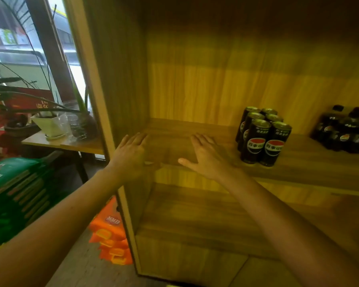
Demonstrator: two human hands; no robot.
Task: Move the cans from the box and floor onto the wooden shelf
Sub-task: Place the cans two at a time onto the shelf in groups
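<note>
We see our left hand and right hand spread flat, fingers straight, over the yellowish wooden shelf, left of a cluster of tall black cola cans.

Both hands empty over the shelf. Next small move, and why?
Probably draw both hands back and turn to fetch more cans. The left hand and right hand are open, holding nothing, over a bare stretch of the wooden shelf; a cluster of black cans already stands to their right. No box or loose cans show in this view.
</note>
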